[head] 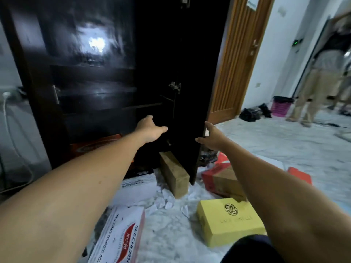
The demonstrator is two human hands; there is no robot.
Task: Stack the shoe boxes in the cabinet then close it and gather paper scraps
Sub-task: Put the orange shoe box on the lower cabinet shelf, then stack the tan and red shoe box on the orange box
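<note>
Reaching toward glossy dark cabinet (85,82) — left hand (152,128), right hand (210,136).

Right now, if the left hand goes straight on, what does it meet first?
Nothing visible blocks the left hand; it heads into the dark inside of the cabinet, though depth there is unclear.

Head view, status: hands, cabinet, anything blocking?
Left hand open, reaching into tall dark wooden cabinet. Right hand at edge of its open door, grip unclear. Brown cardboard box lies in the door's path.
</note>
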